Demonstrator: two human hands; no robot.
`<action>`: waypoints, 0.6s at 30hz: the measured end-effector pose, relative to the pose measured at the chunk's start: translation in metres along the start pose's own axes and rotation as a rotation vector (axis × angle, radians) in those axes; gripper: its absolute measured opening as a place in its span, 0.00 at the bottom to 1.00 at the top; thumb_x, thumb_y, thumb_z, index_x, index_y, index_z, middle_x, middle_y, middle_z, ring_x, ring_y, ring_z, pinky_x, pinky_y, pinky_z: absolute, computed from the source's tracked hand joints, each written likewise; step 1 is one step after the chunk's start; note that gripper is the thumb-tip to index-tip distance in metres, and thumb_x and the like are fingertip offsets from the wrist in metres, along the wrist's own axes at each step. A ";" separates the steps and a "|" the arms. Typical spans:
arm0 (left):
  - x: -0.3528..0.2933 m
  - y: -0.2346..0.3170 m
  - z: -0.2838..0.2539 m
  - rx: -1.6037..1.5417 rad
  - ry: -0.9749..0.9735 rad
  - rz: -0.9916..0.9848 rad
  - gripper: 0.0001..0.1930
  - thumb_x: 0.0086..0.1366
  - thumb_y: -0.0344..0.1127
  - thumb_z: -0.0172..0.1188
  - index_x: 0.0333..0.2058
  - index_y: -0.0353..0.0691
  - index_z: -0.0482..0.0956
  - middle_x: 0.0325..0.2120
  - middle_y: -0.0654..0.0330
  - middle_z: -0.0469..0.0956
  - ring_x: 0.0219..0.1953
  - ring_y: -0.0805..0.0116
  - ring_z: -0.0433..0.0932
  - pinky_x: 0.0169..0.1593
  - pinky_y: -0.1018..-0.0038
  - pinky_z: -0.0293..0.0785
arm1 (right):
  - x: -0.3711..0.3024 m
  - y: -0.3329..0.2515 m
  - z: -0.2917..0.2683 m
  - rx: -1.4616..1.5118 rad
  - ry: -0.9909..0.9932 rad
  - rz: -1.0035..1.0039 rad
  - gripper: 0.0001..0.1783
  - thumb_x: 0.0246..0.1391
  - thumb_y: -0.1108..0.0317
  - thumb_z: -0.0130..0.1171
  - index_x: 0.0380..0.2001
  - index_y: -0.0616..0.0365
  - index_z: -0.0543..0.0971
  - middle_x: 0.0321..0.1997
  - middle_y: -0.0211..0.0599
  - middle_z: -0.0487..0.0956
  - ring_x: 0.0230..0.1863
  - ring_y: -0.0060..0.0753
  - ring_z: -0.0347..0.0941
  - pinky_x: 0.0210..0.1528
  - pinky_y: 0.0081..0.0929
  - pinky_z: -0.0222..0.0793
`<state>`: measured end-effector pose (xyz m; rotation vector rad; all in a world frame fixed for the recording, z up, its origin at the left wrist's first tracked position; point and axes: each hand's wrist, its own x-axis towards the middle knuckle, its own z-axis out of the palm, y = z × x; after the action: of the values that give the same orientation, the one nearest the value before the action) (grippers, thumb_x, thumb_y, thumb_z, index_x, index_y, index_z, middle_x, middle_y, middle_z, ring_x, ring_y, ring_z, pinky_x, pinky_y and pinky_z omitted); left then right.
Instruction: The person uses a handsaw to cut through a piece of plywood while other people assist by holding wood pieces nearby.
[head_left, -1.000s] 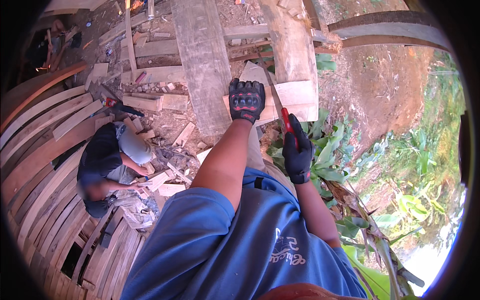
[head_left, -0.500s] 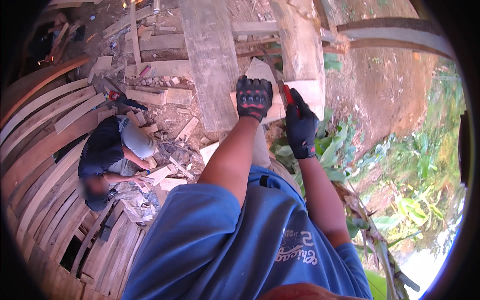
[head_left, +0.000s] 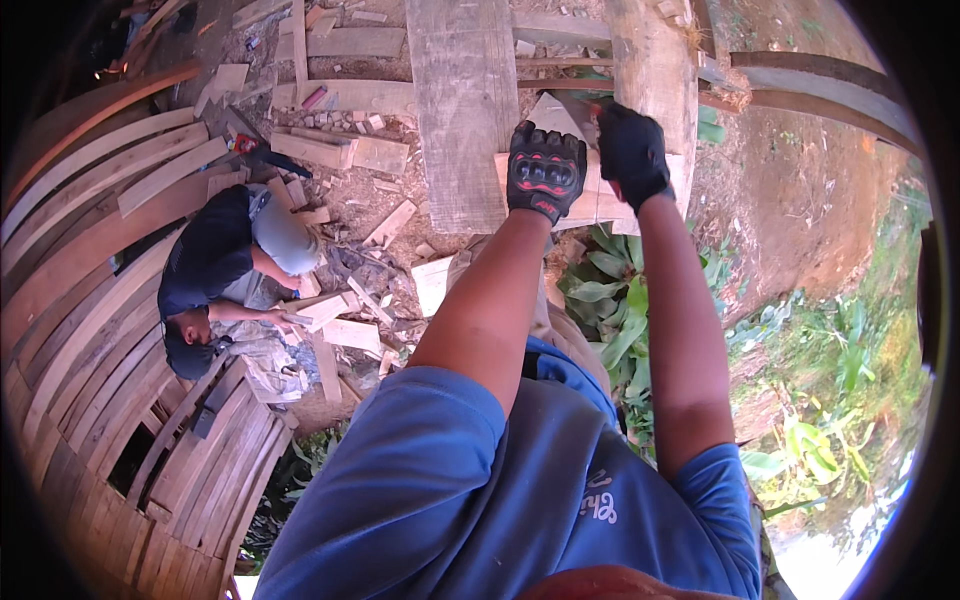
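My left hand [head_left: 546, 172], in a black glove with red trim, is closed on a short pale board [head_left: 588, 203] that lies across two thick planks. The left plank is wide and grey [head_left: 462, 120]; the right plank [head_left: 655, 75] is paler. Just right of it, my right hand [head_left: 632, 152], also gloved in black, is closed round the red handle of a handsaw [head_left: 598, 107]. The hand covers most of the handle, and the blade is hard to make out against the gap between the planks. A pale angled offcut [head_left: 552, 116] shows beyond my left hand.
At left a person [head_left: 215, 260] in dark clothes crouches, hands among wood offcuts [head_left: 345, 315]. Long stacked boards [head_left: 100, 260] curve along the left side. Scraps and sawdust cover the ground. Leafy plants [head_left: 610, 290] grow below the planks; bare earth [head_left: 780, 190] slopes at right.
My right hand has pushed the saw forward, away from me, and the handle is now mostly covered. My left hand stays on the board. The whole view has shifted slightly.
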<state>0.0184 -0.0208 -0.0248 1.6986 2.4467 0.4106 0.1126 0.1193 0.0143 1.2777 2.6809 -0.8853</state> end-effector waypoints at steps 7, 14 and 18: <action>0.002 0.002 0.001 0.003 0.002 0.008 0.14 0.73 0.44 0.57 0.33 0.44 0.86 0.32 0.53 0.87 0.41 0.53 0.86 0.66 0.51 0.70 | 0.054 0.001 -0.010 1.046 -0.315 0.648 0.11 0.67 0.60 0.65 0.38 0.57 0.80 0.25 0.39 0.76 0.17 0.39 0.71 0.17 0.44 0.69; -0.003 0.000 -0.006 0.012 -0.037 -0.045 0.16 0.76 0.44 0.55 0.34 0.44 0.87 0.34 0.52 0.88 0.43 0.53 0.85 0.69 0.52 0.68 | -0.059 -0.029 -0.008 0.520 0.106 0.356 0.29 0.70 0.58 0.60 0.71 0.51 0.79 0.47 0.55 0.90 0.42 0.48 0.90 0.47 0.42 0.82; 0.003 0.007 -0.007 0.008 -0.115 -0.042 0.19 0.78 0.47 0.53 0.36 0.44 0.88 0.36 0.52 0.88 0.46 0.54 0.85 0.71 0.52 0.66 | -0.124 -0.040 -0.023 0.559 0.318 0.266 0.26 0.73 0.61 0.58 0.70 0.53 0.79 0.57 0.59 0.87 0.57 0.56 0.86 0.57 0.46 0.79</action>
<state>0.0219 -0.0168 -0.0157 1.6236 2.4004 0.2901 0.1702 0.0244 0.0861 1.9771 2.4573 -1.5738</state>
